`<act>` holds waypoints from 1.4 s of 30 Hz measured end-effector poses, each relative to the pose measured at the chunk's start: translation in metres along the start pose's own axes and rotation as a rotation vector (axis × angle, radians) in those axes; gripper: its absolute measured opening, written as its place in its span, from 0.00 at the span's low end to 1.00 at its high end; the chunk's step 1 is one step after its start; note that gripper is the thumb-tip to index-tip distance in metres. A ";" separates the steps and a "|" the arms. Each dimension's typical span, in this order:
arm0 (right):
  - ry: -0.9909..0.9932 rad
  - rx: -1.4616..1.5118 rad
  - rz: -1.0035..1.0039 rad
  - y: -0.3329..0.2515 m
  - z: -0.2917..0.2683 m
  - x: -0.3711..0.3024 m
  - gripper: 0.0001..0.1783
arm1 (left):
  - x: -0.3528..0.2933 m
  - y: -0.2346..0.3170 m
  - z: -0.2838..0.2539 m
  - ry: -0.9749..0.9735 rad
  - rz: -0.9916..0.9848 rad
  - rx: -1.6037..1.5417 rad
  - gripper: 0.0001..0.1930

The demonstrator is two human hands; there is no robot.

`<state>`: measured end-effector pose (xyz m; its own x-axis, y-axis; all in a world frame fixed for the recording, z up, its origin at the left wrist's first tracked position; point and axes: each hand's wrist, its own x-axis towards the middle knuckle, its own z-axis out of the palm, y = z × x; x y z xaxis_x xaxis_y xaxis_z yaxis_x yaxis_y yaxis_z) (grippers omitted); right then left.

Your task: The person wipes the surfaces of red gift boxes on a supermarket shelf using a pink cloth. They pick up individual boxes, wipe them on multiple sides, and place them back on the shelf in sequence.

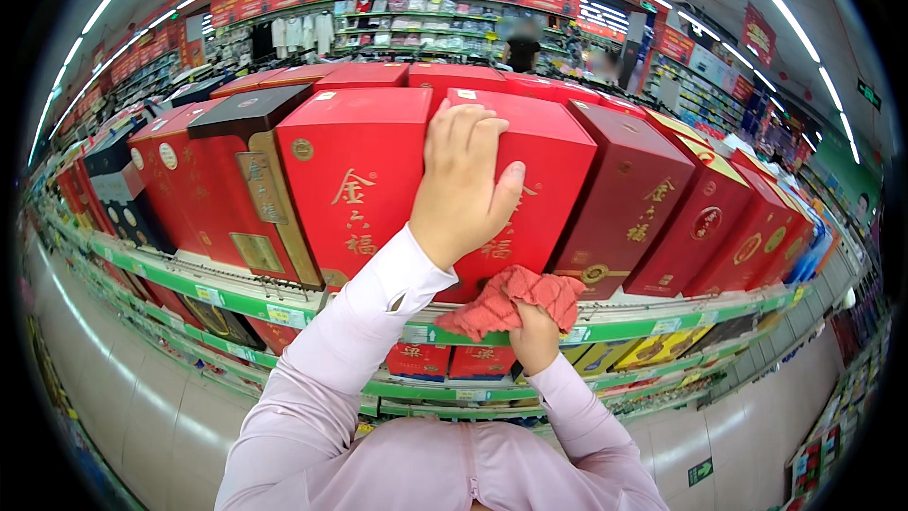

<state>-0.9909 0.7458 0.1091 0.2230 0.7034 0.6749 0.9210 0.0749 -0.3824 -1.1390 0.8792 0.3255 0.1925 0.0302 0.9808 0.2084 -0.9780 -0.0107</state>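
My left hand (465, 185) rests against the upper front of a red gift box (549, 147). Its fingers reach up to the box's top edge, and the thumb is spread out to the right. Another red box (355, 151) stands close by on the left, with gold characters on its front. Lower down, my right hand (536, 333) is closed on a crumpled red cloth (501, 305). The cloth lies against the bottom of the box and the green front strip (619, 329) of the shelf. The right fingers are partly hidden by the cloth.
A dark-topped box (251, 170) and a maroon box (619, 189) flank the red ones. More boxes (364, 75) stand behind. Lower shelves hold red boxes (480, 361) and yellow packages (653, 348). Tiled floor (123, 360) runs along the shelving. A person (521, 52) stands far back.
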 end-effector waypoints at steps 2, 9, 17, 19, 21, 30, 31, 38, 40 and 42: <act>0.098 0.159 -0.101 -0.002 -0.008 0.007 0.23 | -0.001 -0.001 0.000 0.003 0.001 0.009 0.22; 0.319 0.694 0.110 -0.031 -0.045 0.013 0.10 | -0.004 0.018 0.007 -0.032 -0.005 0.094 0.28; 0.419 0.796 0.103 -0.042 -0.034 0.012 0.12 | -0.002 0.013 0.000 -0.047 0.024 -0.018 0.24; 0.429 0.867 0.118 -0.040 -0.027 0.008 0.13 | -0.003 0.007 -0.002 -0.038 0.064 -0.056 0.24; 0.421 0.946 0.140 -0.039 -0.023 0.002 0.13 | -0.001 0.001 -0.003 -0.010 0.059 -0.086 0.21; 0.442 0.850 0.194 -0.092 -0.024 0.005 0.11 | 0.003 -0.011 -0.004 -0.002 0.050 -0.145 0.18; 0.413 0.982 0.304 -0.093 -0.020 0.002 0.11 | 0.003 -0.010 -0.006 -0.009 0.040 -0.148 0.18; 0.379 1.140 0.397 -0.101 0.000 -0.018 0.10 | -0.006 0.005 -0.077 -0.101 0.125 -0.185 0.38; 0.381 1.000 0.409 -0.107 -0.012 -0.021 0.11 | -0.003 -0.028 -0.111 0.029 0.140 -0.073 0.33; 0.367 0.867 0.365 -0.104 -0.018 -0.025 0.11 | 0.001 -0.059 -0.141 0.107 0.041 0.013 0.28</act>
<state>-1.0865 0.7074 0.1433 0.6637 0.5360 0.5217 0.2593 0.4893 -0.8327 -1.2863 0.9075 0.3542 0.0974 -0.0330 0.9947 0.2146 -0.9753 -0.0533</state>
